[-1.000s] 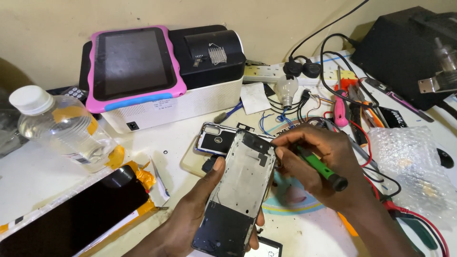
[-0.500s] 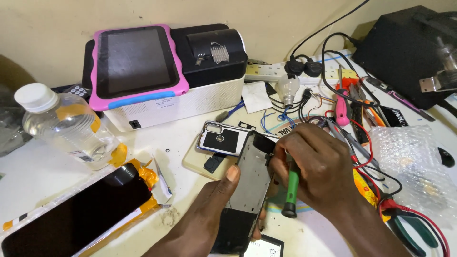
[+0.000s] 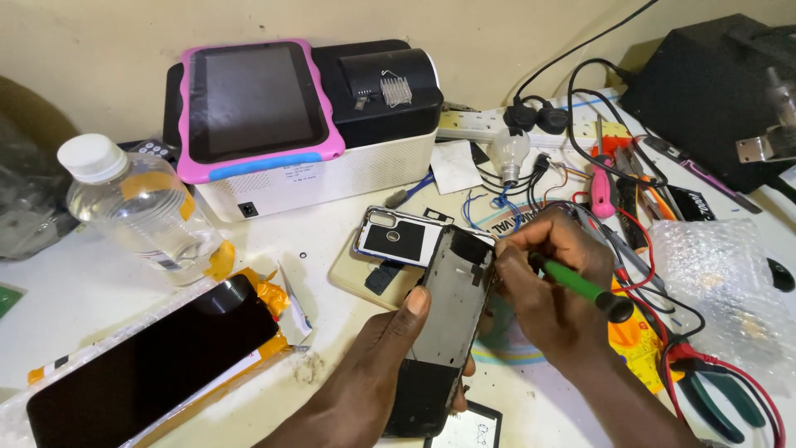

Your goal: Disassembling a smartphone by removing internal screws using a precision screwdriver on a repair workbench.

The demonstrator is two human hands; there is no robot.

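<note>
Phone frame point(image 3: 444, 328), bare metal with its back off, lies lengthwise under both hands, its lower end dark, its upper end next to a second opened phone back point(image 3: 396, 238).

Change noted against the two earlier views: a second ago the green-handled screwdriver point(image 3: 580, 286) lay slanted out to the right of the frame; half a second ago it stood nearly upright, with the handle pointing down toward me; now it slants again, handle out to the right and tip hidden behind the fingers at the frame's upper right edge. I judge from this that the tool has been re-seated at a fixing near the top corner, so the work is at a screw there. I cannot see the screw itself. The frame has also swung a little between views.

Left hand point(image 3: 377, 377): comes up from below, palm under the frame, thumb pressed flat on its left edge, fingers wrapped beneath. Closed around the frame, steadying it.

Right hand point(image 3: 551, 286): just right of the frame, fingers curled tight round the screwdriver shaft, wrist bent inward, handle end free past the knuckles.

Beyond the right hand: tangled wires point(image 3: 597, 191), red-handled tools, bubble wrap point(image 3: 721, 282). Left of the left hand: dark phone screen point(image 3: 153, 357), clear bottle point(image 3: 137, 211). Above: pink tablet point(image 3: 253, 104) on a white box.
</note>
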